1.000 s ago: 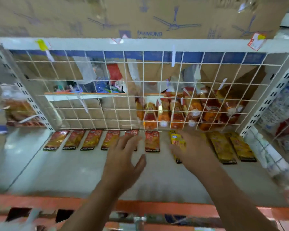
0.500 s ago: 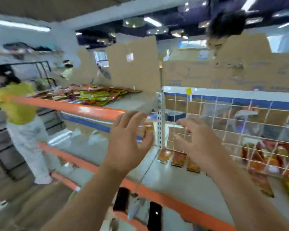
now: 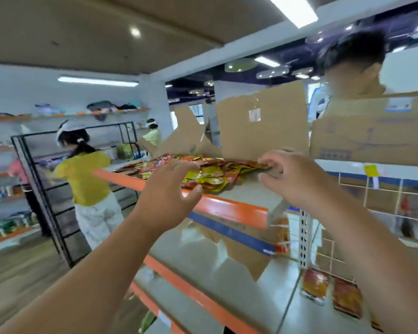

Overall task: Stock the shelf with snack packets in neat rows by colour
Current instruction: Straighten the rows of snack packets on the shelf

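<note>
Left hand (image 3: 169, 189): spread wide, empty, in front of orange rail (image 3: 227, 209).
Right hand (image 3: 292, 177): fingers curled, grasp unclear, above rail's right end, nearer the heap.
Snack packet heap (image 3: 210, 171): just behind rail, long axis along it.

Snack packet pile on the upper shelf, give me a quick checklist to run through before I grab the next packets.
1. Left hand free: ok, open, holding nothing.
2. Right hand free: cannot tell, its fingers curl at the pile's edge.
3. Packet pile within reach: ok, it seems, just beyond both hands.
4. Pile sorted by colour: not ok, red and yellow are mixed.
5. Lower shelf row begun: ok, red packets lie flat side by side.
</note>
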`<state>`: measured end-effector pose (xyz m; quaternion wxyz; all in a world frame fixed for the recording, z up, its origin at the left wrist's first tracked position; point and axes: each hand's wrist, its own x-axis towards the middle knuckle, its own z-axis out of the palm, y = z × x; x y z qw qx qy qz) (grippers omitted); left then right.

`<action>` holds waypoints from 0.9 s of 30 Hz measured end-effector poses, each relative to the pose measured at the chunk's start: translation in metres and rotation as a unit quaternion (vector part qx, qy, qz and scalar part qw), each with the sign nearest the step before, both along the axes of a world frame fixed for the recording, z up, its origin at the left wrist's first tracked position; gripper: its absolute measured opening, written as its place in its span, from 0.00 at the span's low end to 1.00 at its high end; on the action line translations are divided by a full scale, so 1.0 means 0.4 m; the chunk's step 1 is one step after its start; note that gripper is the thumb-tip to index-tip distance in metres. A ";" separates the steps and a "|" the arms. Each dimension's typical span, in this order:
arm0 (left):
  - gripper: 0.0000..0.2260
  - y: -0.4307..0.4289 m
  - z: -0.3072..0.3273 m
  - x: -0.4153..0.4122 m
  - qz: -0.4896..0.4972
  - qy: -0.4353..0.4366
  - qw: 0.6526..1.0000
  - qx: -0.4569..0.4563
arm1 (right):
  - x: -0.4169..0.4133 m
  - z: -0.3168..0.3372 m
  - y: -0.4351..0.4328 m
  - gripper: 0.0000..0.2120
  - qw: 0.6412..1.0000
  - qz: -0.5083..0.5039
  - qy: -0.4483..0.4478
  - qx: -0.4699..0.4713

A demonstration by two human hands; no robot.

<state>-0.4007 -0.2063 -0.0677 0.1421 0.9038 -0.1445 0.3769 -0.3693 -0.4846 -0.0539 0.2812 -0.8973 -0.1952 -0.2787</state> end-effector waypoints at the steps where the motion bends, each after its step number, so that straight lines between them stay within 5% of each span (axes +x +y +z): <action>1: 0.18 0.005 0.004 0.034 0.009 0.017 1.000 0.010 | 0.041 -0.002 0.003 0.13 1.000 -0.003 0.001 -0.009; 10: 0.21 0.028 0.050 0.319 0.049 0.209 0.965 0.152 | 0.299 0.006 0.095 0.15 0.973 0.065 0.037 -0.218; 16: 0.13 0.054 0.069 0.407 -0.034 0.248 0.958 0.139 | 0.389 -0.007 0.163 0.14 0.942 0.116 0.006 -0.314; 20: 0.11 0.068 0.083 0.464 -0.121 0.265 0.951 0.104 | 0.423 -0.011 0.158 0.04 0.948 0.162 -0.042 -0.272; 27: 0.18 0.079 0.160 0.576 -0.278 0.269 0.922 -0.032 | 0.405 0.050 0.140 0.04 0.984 0.133 -0.020 -0.116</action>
